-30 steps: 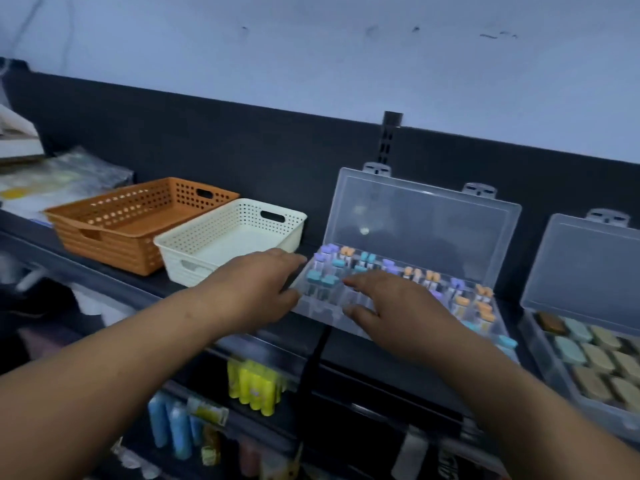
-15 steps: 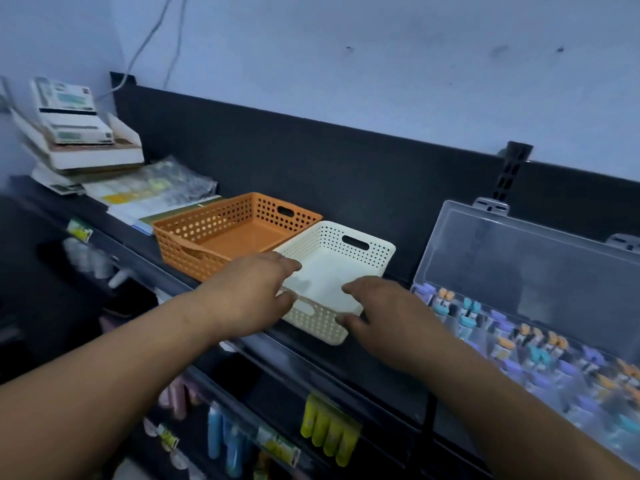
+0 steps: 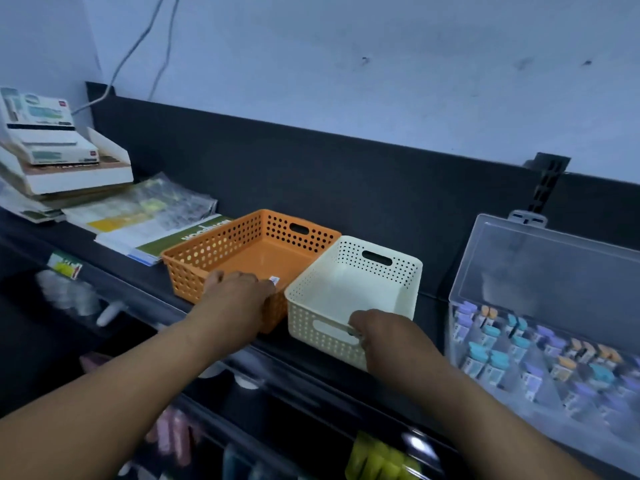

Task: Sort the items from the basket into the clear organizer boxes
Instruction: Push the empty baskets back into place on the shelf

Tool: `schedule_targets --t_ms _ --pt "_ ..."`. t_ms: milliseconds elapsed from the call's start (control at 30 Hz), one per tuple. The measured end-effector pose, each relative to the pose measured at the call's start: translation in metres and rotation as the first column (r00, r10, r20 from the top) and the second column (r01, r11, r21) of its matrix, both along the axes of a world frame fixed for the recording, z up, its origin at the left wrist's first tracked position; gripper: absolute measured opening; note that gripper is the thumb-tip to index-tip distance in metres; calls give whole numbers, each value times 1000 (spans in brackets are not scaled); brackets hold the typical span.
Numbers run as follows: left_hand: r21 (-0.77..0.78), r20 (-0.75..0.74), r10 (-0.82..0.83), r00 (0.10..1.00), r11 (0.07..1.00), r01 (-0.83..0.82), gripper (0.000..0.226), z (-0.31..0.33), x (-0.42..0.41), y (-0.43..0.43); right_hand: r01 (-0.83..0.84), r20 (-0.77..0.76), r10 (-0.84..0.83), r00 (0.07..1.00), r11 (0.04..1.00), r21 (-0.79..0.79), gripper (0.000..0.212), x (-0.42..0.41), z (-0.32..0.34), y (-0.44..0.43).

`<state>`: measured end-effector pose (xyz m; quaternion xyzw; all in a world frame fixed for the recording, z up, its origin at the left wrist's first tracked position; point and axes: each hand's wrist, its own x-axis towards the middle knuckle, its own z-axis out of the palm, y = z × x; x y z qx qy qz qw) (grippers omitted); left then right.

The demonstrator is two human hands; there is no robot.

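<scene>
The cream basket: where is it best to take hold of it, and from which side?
By the handle slot in the cream basket's near wall, from the front: the orange basket stands close on its left. The right hand hooks it there.

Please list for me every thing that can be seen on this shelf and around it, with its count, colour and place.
orange basket: one, orange, on the shelf, centre
cream basket: one, cream, right beside the orange basket, empty
clear organizer box: one, transparent, lid open, far right
capped items: many, with blue, purple and orange caps, inside the clear organizer box
cardboard boxes: a stack, white, far left
wrapped papers: a pile, white and green, left of the orange basket
shelf: one, black, under everything
left hand: one, holds the orange basket's near rim
right hand: one, grips the cream basket's front handle
</scene>
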<state>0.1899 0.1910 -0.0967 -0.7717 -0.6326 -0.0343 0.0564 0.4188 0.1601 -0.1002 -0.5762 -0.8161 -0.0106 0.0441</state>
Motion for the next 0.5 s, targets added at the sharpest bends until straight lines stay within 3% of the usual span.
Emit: schedule_targets --t_ms 100,200,333,500 --pt "61 -34 -113 993 991 115 53 1 -20 12 118 -19 -119 993 993 -12 28 -11 2 -2" --pt "105 -34 -242 970 964 244 42 -3 -36 21 224 -45 -222 974 974 39 29 -16 2 -10" --pt "133 93 -359 929 929 346 29 -2 -52 29 354 -69 -347 935 924 142 45 -18 11 -17" --pt "61 293 -314 903 949 311 68 15 -61 31 460 -111 -447 888 851 255 44 -27 37 -29"
